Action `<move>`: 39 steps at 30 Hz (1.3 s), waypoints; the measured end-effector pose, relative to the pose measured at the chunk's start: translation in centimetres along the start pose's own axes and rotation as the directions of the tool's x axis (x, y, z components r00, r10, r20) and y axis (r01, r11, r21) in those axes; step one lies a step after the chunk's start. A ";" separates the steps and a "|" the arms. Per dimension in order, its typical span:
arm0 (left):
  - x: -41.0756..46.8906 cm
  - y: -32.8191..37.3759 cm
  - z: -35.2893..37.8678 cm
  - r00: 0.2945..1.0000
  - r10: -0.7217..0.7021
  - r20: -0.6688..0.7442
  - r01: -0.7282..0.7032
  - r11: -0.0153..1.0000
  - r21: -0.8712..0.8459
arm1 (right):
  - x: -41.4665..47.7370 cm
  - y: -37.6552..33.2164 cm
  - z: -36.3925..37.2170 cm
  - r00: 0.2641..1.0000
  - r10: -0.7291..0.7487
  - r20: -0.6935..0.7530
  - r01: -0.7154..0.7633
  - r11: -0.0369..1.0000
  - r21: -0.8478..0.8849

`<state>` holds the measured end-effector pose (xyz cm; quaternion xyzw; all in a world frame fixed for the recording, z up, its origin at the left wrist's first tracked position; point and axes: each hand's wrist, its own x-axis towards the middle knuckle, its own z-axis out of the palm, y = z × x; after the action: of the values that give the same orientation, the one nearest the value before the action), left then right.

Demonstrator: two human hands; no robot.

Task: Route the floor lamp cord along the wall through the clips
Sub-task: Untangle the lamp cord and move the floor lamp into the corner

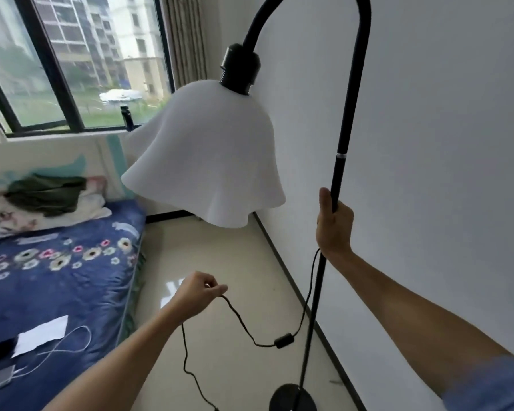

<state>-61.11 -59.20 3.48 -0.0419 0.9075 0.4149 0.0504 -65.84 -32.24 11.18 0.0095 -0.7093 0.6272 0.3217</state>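
The person's two forearms are bare from the wrists up. The right hand [334, 225] and left hand [198, 293] wear no gloves, rings or watch. A blue sleeve [493, 387] covers the right arm at the near right corner, its cuff edge rumpled.

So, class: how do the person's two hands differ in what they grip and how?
The right hand is wrapped in a fist round the lamp pole, raised; the left hand pinches the thin black cord at its fingertips, lower and nearer the bed. Both hold parts of the same lamp.
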 end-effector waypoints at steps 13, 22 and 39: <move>25.1 -6.9 -9.4 0.987 -0.086 -0.137 0.083 0.996 -0.028 | 18.1 11.8 24.1 0.990 0.013 0.138 -0.008 0.999 -0.033; 46.7 -9.2 -18.1 0.993 -0.068 -0.093 0.067 0.998 -0.014 | 31.3 18.5 39.2 0.995 0.043 0.087 -0.032 0.992 -0.121; 89.5 -5.5 -22.2 0.998 -0.035 -0.045 0.034 0.999 -0.006 | 62.3 35.9 59.4 0.998 0.052 0.023 -0.048 0.988 -0.145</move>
<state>-150.49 -82.64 2.46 -0.0671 0.9064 0.4155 0.0369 -156.61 -53.51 8.25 -0.0231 -0.7572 0.5817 0.2963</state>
